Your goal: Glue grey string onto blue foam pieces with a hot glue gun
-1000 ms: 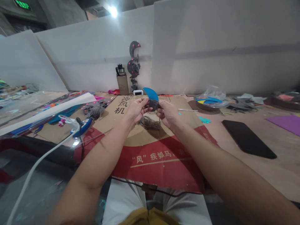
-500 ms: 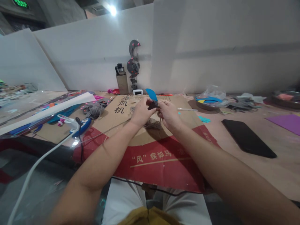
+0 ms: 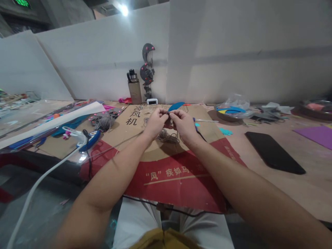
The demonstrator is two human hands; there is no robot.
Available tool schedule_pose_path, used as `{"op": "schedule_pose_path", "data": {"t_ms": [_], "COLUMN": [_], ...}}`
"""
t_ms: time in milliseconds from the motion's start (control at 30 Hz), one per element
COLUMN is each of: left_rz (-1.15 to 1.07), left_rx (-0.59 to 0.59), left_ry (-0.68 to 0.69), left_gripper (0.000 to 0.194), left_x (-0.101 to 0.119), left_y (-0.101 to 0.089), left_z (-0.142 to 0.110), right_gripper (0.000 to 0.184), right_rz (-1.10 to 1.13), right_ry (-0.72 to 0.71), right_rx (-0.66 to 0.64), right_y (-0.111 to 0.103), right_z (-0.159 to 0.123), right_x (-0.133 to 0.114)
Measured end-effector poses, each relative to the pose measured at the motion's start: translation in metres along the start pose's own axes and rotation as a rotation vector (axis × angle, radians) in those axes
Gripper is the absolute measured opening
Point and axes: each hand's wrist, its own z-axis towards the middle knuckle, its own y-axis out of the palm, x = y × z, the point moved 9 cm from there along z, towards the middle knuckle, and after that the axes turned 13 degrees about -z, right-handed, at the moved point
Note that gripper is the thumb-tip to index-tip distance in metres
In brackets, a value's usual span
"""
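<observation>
My left hand and my right hand meet over the cardboard sheet, fingertips pinched together. Between them is a small dark piece, mostly covered by the fingers. A blue leaf-shaped piece sticks out behind the fingertips, leaning to the right; whether it is joined to the dark piece is hidden. Below the hands lies a loose bundle of grey yarn. A strand of yarn runs left across the cardboard, beneath my left wrist.
To the left are a yarn ball, a blue-and-white device and its white cable. A bottle stands at the back, near a dark crescent-shaped hanging ornament. On the right are a bowl and a black phone.
The blue piece has tipped from upright to leaning right. My fingertips have come closer together and now hide most of the dark piece. A blue-tipped stick beside my right hand shows more.
</observation>
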Motion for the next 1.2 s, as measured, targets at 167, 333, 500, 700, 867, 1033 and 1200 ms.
{"op": "schedule_pose_path", "data": {"t_ms": [167, 333, 500, 700, 867, 1033, 1200], "left_rz": [-0.070, -0.014, 0.116, 0.144, 0.037, -0.010, 0.082], "left_rx": [-0.016, -0.021, 0.005, 0.005, -0.026, -0.051, -0.023], "left_ry": [-0.003, 0.051, 0.157, 0.251, 0.199, 0.133, 0.240], "left_gripper": [0.008, 0.007, 0.007, 0.008, 0.006, 0.005, 0.009], "left_x": [0.000, 0.004, 0.012, 0.019, 0.016, 0.011, 0.018], "left_y": [0.002, 0.001, -0.004, -0.005, -0.002, 0.002, -0.003], "left_z": [0.001, 0.002, 0.004, 0.003, 0.003, 0.003, 0.004], "right_gripper": [0.012, 0.014, 0.015, 0.014, 0.016, 0.017, 0.015], "right_rz": [-0.036, -0.035, -0.104, -0.174, -0.223, -0.237, -0.302], "right_ry": [-0.019, -0.039, -0.115, -0.171, -0.160, -0.161, -0.249], "right_rx": [0.025, 0.014, 0.035, 0.100, 0.144, 0.149, 0.145], "right_y": [-0.002, -0.001, -0.001, -0.007, -0.012, -0.013, -0.008], "right_z": [-0.001, 0.001, -0.001, -0.005, -0.007, -0.007, -0.009], "right_x": [-0.003, -0.003, -0.010, -0.020, -0.022, -0.022, -0.028]}}
